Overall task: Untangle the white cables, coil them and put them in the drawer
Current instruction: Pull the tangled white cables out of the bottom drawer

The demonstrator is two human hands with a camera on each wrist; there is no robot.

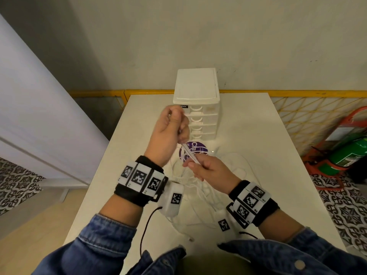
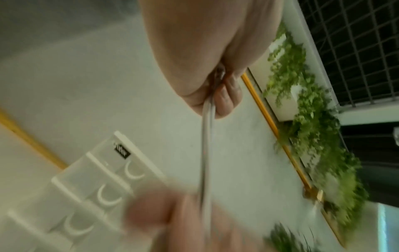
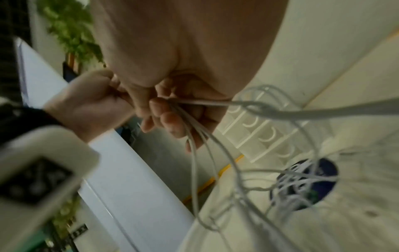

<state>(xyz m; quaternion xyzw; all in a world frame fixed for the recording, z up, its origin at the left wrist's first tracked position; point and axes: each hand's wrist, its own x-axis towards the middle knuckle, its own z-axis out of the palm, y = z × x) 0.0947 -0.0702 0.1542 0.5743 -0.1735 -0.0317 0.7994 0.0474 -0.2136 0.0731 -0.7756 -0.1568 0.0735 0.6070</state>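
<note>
My left hand (image 1: 174, 124) is raised in front of the drawer unit (image 1: 196, 104), fingers curled round white cable strands (image 2: 207, 153) that run taut down to my right hand (image 1: 200, 165). My right hand pinches the same strands (image 1: 190, 153), and more cable loops (image 3: 215, 153) hang from its fingers. A loose tangle of white cables (image 1: 214, 187) lies on the white table (image 1: 258, 135) under and behind my right hand. The small white drawer unit has several drawers, all closed.
A round purple sticker (image 1: 195, 148) lies on the table in front of the drawer unit. A yellow mesh rail (image 1: 309, 114) borders the table's far and right sides. A green cylinder in a red stand (image 1: 345, 153) sits on the floor at right.
</note>
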